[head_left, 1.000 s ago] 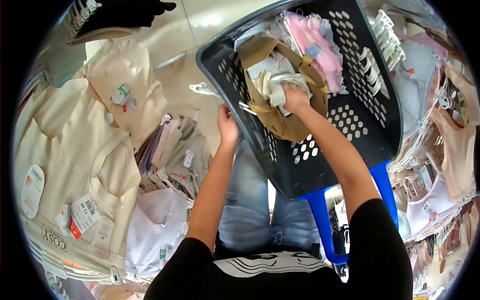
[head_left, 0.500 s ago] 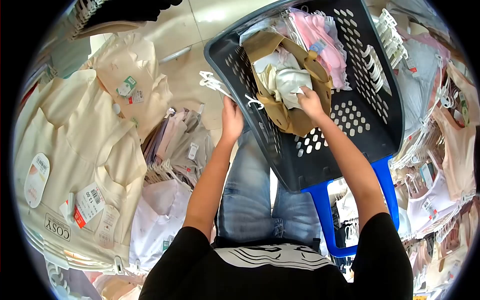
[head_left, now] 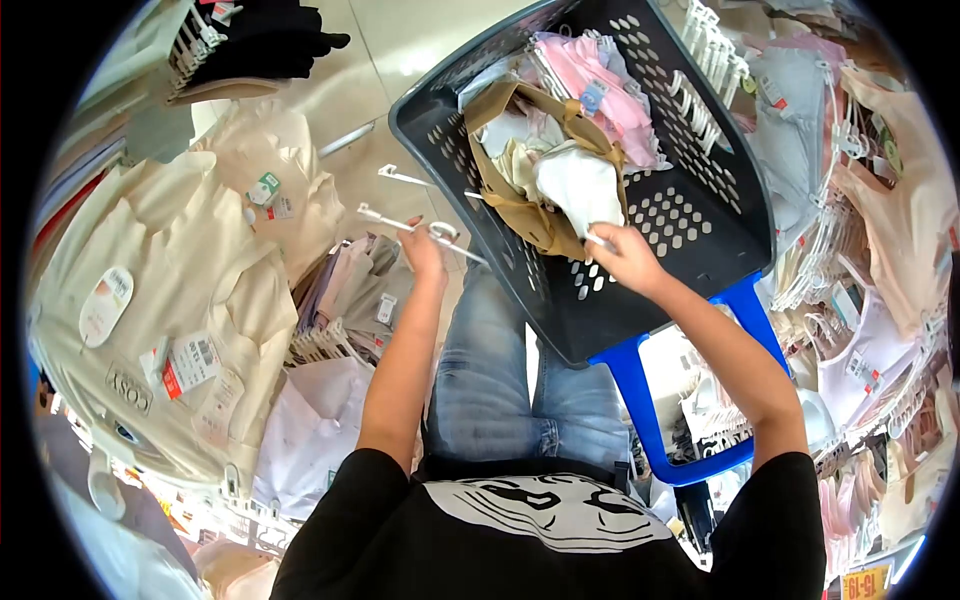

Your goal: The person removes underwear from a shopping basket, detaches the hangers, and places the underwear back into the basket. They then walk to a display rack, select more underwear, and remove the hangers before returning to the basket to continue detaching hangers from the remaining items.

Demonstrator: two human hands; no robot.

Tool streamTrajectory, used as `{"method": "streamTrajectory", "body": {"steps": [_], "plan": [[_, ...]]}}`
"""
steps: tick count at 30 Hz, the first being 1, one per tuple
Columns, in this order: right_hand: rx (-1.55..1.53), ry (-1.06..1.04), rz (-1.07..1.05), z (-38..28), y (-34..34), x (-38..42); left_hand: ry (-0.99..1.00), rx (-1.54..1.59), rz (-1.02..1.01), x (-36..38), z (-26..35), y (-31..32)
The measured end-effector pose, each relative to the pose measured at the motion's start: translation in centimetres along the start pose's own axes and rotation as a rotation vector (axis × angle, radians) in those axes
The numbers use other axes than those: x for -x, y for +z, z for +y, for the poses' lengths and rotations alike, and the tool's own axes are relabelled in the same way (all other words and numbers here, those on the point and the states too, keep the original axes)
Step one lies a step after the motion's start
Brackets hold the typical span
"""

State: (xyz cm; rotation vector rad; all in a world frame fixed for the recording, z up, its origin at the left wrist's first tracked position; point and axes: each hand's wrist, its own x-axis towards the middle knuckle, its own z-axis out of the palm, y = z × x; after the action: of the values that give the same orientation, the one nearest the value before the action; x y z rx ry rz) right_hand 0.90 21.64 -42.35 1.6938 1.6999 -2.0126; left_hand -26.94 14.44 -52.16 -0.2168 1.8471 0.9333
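My left hand [head_left: 425, 255], just outside the basket's left side, is closed on a white plastic hanger [head_left: 380, 214] with a round hook. Beyond it, a second white hanger [head_left: 405, 177] sticks out by the basket rim; what holds that one is hidden. My right hand [head_left: 628, 262] reaches over the black shopping basket [head_left: 700, 235], its fingers pinching the near end of a white garment [head_left: 580, 185]. A small white piece shows at those fingertips. The garment lies partly over an open brown paper bag [head_left: 545, 232], with cream and white cloth inside.
Pink garments [head_left: 605, 90] on hangers lie beside the bag in the basket. A blue basket handle [head_left: 640, 420] extends toward my body. Cream tops [head_left: 190, 270] with tags hang on the left, and racks of pale bras [head_left: 870, 340] stand on the right. Tiled floor [head_left: 395, 40] shows ahead.
My right hand has drawn the white garment toward me, partly out of the paper bag. My left hand has moved left from the basket rim with the white hanger.
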Motion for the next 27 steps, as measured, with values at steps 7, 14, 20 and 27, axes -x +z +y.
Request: {"method": "streamTrajectory", "body": {"steps": [7,14,20,27], "plan": [[-0.163,-0.121,0.082,-4.9,-5.5,10.1,0.267,-0.029,0.109,3.6,1.9,-2.6],[-0.728,-0.274,0.46,-11.5,-8.1,27.1,0.361,0.021,-0.363,14.4,6.7,-3.4],[-0.865,-0.439,0.486,-9.6,-4.6,39.5,0.492,-0.164,-0.483,24.0,9.2,-6.3],[-0.47,-0.336,0.482,-5.4,0.2,44.9,0.509,-0.229,-0.475,26.6,7.1,-6.5]]}}
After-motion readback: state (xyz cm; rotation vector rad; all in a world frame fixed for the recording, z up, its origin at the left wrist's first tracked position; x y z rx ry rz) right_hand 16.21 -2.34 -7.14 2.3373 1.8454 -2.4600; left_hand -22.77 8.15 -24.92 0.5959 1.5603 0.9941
